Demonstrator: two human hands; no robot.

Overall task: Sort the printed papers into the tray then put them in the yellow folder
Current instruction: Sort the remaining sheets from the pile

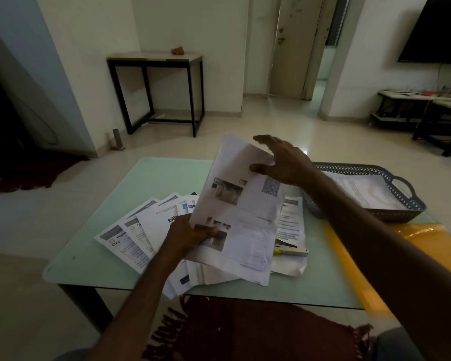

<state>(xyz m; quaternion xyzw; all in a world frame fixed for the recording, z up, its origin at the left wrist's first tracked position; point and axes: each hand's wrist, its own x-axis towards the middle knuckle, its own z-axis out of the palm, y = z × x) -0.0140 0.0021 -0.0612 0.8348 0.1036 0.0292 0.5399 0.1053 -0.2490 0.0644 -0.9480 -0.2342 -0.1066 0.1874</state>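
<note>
Printed papers [141, 233] fanned out on the near left of the pale green surface [154, 178], with one lifted sheet [242, 204] raised at a tilt above them. Left hand [188, 234] at that sheet's lower left edge, fingers curled beneath it and thumb pressed on its printed face: a pinch. Right hand [284, 162] at the sheet's upper right, fingers [264, 139] straight and spread past the curled top edge, thumb lying against the paper; whether more than a touch, cannot tell.

Under the lifted sheet, more overlapping pages, some reaching over the near edge of the surface. On the rightmost page, a small flat object with a yellow tip [293, 251], too dim to name.

Further right, a dark perforated tray [412, 207] with handles, a printed page [362, 191] lying inside. Just in front of the tray, the yellow folder [425, 235], partly hidden by the right forearm.

Below the near edge, a dark red fringed rug [245, 332] on the tiled floor.
</note>
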